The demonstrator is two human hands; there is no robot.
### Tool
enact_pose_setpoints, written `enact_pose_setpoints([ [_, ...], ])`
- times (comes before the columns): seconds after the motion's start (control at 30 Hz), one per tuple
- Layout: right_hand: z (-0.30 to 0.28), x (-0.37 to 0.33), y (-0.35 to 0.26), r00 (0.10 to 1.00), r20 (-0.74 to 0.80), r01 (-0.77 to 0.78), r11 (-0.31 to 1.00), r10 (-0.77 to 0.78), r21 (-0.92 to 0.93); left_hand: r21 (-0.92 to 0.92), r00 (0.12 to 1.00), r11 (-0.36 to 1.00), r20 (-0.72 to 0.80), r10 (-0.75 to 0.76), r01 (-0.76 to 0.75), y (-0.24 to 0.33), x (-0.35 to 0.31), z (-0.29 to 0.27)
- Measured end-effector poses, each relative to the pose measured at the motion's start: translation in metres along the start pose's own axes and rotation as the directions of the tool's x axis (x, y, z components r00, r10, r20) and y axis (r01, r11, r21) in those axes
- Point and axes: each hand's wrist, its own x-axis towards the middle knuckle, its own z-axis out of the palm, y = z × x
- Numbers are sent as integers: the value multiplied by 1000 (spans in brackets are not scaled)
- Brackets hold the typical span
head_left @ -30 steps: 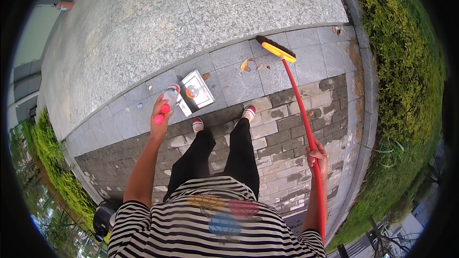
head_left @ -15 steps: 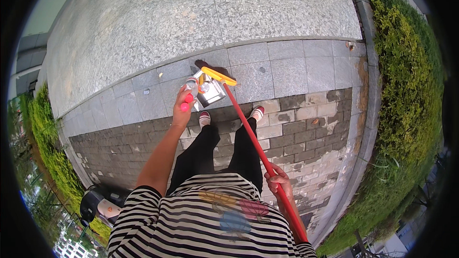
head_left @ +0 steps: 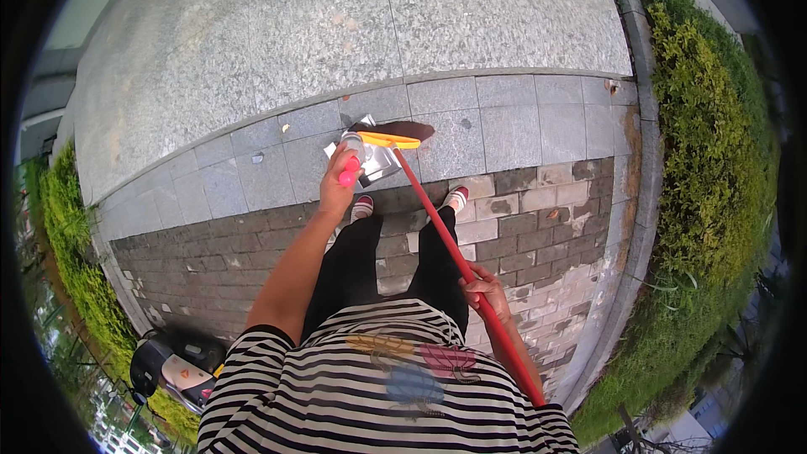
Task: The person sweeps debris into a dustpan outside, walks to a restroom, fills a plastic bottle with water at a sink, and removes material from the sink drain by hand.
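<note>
Gripped in my left hand [head_left: 337, 183] is a clear, bottle-like thing with a rounded pink end [head_left: 350, 169]. My fingers hide part of it, and I cannot tell whether it joins what lies below. In line with it, a shiny silver dustpan [head_left: 384, 166] shows on the grey paving past my feet. My right hand [head_left: 487, 292] is closed round the red handle of a broom [head_left: 442, 231], which slants from my right side toward the dustpan. The broom's orange head [head_left: 391, 141] appears over the dustpan's far part, bristles hidden, with a dark shadow beside it.
My red-toed shoes [head_left: 455, 197] stand by the brick paving's far edge [head_left: 525, 202]. A raised stone slab [head_left: 336, 25] spans the far side. Hedges [head_left: 702, 160] line both sides, and a scooter [head_left: 176, 366] is parked at lower left. Small litter [head_left: 257, 158] dots the paving.
My left hand and the pink-ended thing have shifted right, toward the broom. The orange head has turned closer to level, and its shadow reaches farther right. Both hands keep their grip.
</note>
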Motion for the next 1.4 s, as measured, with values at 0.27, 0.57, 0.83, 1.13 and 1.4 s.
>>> enact_pose_setpoints([
  [0.27,48,-104,80,996,-82,55,985,-41,166,37,994,997,85,70,-73,-8,-4,-56],
  [0.57,-27,-33,97,936,-224,313,933,-271,176,163,983,976,131,126,-147,-29,-36,-52],
  [0.83,62,-65,151,999,50,7,971,-19,237,130,986,978,-17,168,-164,-38,-31,-96],
  [1.13,52,6,12,923,-111,347,921,-369,-175,-11,983,998,-171,59,-62,-67,-5,-174],
  [1.4,118,87,59,987,-58,134,974,-146,-182,-273,965,948,-151,-212,166,-88,48,-218],
])
